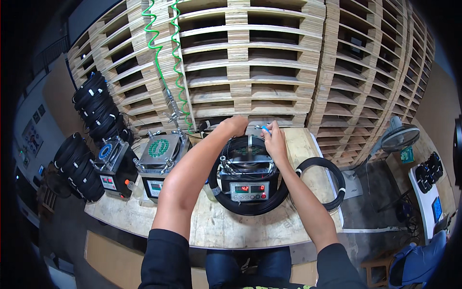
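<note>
In front of me on the wooden table stands a box-shaped machine [250,190] with a red lit digital display and a metal top plate. A thick coil of black cable [231,206] is looped around it. My left hand [236,126] reaches past the machine's far left corner, fingers curled; what they hold, if anything, is hidden. Opposite it, my right hand [275,140] is closed on a small blue object [266,129], perhaps a tool handle, above the machine's far right corner. A narrow light strip [250,142] stands upright between my forearms.
Two similar machines, one with a green ring [159,148], one with a blue ring [105,151], stand to the left beside stacked black coils [74,164]. Another coil [342,183] lies right. Green spiral hoses [155,43] hang before wooden pallets [274,36]. A fan [400,137] stands right.
</note>
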Demonstrator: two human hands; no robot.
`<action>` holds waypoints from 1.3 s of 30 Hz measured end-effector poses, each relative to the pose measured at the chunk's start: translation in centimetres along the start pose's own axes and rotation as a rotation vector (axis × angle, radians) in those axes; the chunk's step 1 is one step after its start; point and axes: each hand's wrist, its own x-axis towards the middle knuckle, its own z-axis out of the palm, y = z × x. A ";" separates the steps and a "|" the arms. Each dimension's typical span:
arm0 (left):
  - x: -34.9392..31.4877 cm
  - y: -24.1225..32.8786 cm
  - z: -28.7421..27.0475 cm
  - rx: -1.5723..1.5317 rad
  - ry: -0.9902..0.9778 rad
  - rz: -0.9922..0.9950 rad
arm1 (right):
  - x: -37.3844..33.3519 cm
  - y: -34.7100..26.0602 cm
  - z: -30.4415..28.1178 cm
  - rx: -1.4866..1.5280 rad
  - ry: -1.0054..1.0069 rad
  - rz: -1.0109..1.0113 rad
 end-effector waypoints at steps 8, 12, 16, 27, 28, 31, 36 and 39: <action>-0.1 0.0 -1.1 0.068 -0.055 0.201 | 0.1 0.2 -0.2 -0.032 -0.023 0.033; -0.1 0.7 -0.8 0.153 -0.029 0.241 | 0.1 0.6 -0.2 -0.026 -0.014 0.046; -0.4 -0.4 -0.9 0.185 -0.002 0.403 | 0.1 0.2 0.2 -0.034 -0.024 0.047; -9.6 -0.5 2.6 -0.714 0.576 0.100 | -0.6 -0.9 -1.4 0.007 0.160 -0.051; -11.4 0.0 3.8 -0.822 0.763 0.047 | -1.5 -1.8 -1.7 0.029 0.205 -0.065; -16.7 3.0 6.2 -1.021 1.066 -0.120 | -5.3 -1.9 -3.1 0.066 0.310 -0.070; -22.2 8.7 11.4 -1.921 0.899 -0.151 | -13.6 -3.8 -3.5 0.258 0.228 0.110; -23.9 10.6 12.4 -2.255 0.722 -0.003 | -16.2 -4.2 -3.7 0.470 0.215 0.221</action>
